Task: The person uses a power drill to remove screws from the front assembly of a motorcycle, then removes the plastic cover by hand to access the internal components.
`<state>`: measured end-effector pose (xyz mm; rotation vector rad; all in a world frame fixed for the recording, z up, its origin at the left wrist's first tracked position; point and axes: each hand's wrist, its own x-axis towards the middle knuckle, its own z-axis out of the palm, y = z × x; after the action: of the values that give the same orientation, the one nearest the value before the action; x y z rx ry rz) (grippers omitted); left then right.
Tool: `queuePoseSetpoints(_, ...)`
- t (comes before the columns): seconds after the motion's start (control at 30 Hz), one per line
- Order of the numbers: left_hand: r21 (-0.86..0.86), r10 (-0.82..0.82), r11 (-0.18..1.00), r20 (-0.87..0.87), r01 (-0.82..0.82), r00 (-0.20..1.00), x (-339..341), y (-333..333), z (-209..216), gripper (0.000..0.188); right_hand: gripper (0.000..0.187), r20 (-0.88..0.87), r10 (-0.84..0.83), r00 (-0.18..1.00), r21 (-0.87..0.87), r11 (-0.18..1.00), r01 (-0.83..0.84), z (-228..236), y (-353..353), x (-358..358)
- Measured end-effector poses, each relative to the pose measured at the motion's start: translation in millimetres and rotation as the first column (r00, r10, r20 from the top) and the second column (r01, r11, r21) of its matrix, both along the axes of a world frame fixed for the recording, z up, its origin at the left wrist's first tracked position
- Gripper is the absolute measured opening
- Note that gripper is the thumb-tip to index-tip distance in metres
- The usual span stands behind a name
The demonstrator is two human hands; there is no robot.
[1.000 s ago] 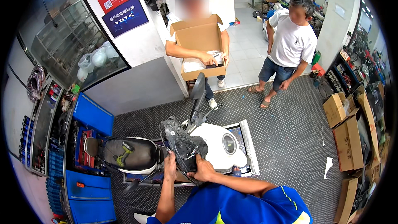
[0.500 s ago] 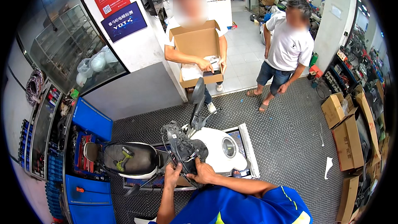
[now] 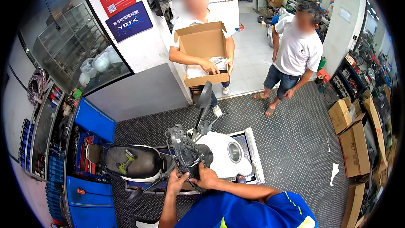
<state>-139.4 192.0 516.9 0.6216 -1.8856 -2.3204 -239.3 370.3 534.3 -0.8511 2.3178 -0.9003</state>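
A white and black scooter (image 3: 225,145) stands before me, its seat to the left and its white front panel to the right. Both my hands are at the black plastic handlebar housing (image 3: 182,143), which has wires and exposed parts. My left hand (image 3: 176,180) grips its near lower edge, thumb on top. Close to its right, my right hand (image 3: 206,178) is closed on the near side of the same housing, fingers partly hidden behind it. A mirror (image 3: 204,96) rises from the far side of the handlebar.
A green and black cordless drill (image 3: 126,162) lies on the scooter seat (image 3: 143,160). Across from me one person holds an open cardboard box (image 3: 200,44); another person (image 3: 293,50) stands to the right. Blue tool cabinets (image 3: 90,194) line the left, cardboard boxes (image 3: 354,150) the right.
The person with the box has lowered a hand further into it, and the dark item seen there is now mostly hidden. My hands keep their hold on the housing. The view has shifted slightly.
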Motion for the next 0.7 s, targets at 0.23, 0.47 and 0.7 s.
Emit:
queuePoseSetpoints(0.23,-0.037,-0.025,0.999,-0.014,0.025,1.0,0.1,-3.7,-5.4,0.043,0.105,0.049,0.019,0.999,0.011,1.0,-0.019,-2.9,-5.4,-3.7)
queuePoseSetpoints(0.47,-0.063,-0.006,0.998,0.049,0.009,0.999,7.8,-1.8,-8.1,0.032,0.095,-0.011,0.005,1.0,-0.038,0.999,-0.006,-9.1,-3.0,0.1)
queuePoseSetpoints(0.7,0.041,-0.001,0.999,0.034,0.0,0.999,8.0,3.6,1.8,0.033,0.104,-0.016,0.009,1.0,0.05,0.999,-0.009,4.4,3.1,-0.6)
